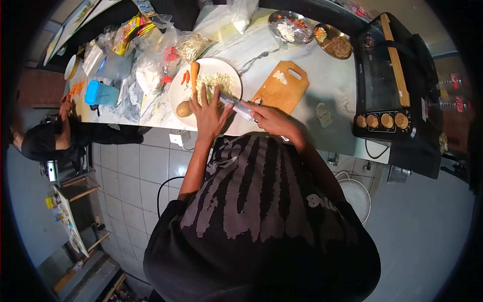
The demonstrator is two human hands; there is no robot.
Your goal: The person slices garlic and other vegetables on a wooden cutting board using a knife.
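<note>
My left hand (207, 113) is over the near part of a white plate (177, 98), fingers spread, beside a pile of pale chopped pieces (221, 80). A knife (240, 108) with a broad blade is in my right hand (269, 120), its tip pointing at my left fingers. On the plate also lie a carrot (194, 73), small red chillies (185, 77) and a round brown potato-like item (183, 108). Right of the plate, a wooden cutting board (289, 95) carries a few white scraps.
Metal plates of food (336, 43) stand at the back. A black oven (387, 75) is at the right. Plastic bags (156, 60) and a blue-lidded container (103, 94) are at the left. Another person (48, 138) works at the far left.
</note>
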